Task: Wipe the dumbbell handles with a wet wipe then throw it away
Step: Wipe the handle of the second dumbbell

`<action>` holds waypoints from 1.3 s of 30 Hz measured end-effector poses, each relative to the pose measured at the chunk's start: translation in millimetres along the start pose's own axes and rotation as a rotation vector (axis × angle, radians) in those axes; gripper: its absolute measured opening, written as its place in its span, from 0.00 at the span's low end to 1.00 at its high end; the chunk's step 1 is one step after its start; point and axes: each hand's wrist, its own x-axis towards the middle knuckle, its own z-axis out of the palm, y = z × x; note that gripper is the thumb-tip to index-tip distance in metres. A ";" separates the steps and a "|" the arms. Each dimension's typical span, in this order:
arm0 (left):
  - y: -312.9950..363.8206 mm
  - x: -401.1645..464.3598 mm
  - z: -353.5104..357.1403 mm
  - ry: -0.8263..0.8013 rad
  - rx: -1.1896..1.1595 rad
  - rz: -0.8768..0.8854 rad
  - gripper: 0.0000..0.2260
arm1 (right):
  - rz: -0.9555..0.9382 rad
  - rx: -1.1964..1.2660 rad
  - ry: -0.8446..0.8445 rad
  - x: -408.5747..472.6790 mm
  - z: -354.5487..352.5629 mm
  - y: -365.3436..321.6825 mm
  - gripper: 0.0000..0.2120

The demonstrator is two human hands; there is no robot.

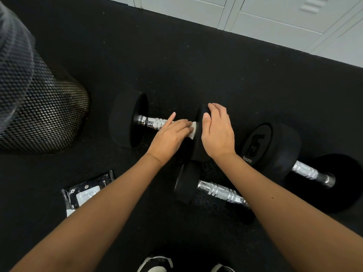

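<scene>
Pressing the white wet wipe [192, 132] around the far dumbbell's handle [152, 122], the left hand [169, 137] curls over it; the right hand [217, 132], fingers relaxed, steadies the weight's end [198, 146], probably to stop rolling on the floor [176, 65].

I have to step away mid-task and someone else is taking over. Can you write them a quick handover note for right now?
Left hand: holds the wet wipe on the handle of the far dumbbell.
Right hand: rests open on that dumbbell's right head, steadying it.
Two more dumbbells lie nearer: one by the right forearm, one marked 15.
Wipe pack lies at lower left; mesh bin stands at left.
Done: cannot tell which handles are clean.
Left: finish wiping, bin the wipe.
</scene>
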 end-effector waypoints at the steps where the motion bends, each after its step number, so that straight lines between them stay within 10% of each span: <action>1: 0.5 0.5 1.1 0.024 -0.028 -0.033 0.09 | 0.000 0.000 0.000 -0.1 -0.2 0.0 0.21; 10: 4.0 -9.7 0.6 -0.028 0.001 -0.044 0.11 | 0.002 0.011 0.004 -0.7 -0.2 -0.6 0.21; 16: -10.3 55.2 -22.8 -0.496 -0.371 -0.542 0.08 | 0.009 0.022 -0.007 -0.5 -0.7 -0.9 0.21; 22: -12.7 72.0 -22.4 -0.750 -0.205 -0.490 0.09 | 0.006 0.024 -0.004 -0.9 -0.2 -0.4 0.21; 28: -3.0 5.2 -9.8 -0.133 0.009 -0.004 0.09 | -0.002 0.014 0.001 -0.7 0.0 0.6 0.21; 36: -2.5 27.8 -16.5 -0.146 -0.250 -0.395 0.05 | 0.000 0.028 0.005 -0.6 -0.1 -0.5 0.20; 39: -4.7 23.2 -17.8 -0.186 -0.156 -0.286 0.06 | -0.002 0.023 0.005 -0.9 -0.5 -0.7 0.21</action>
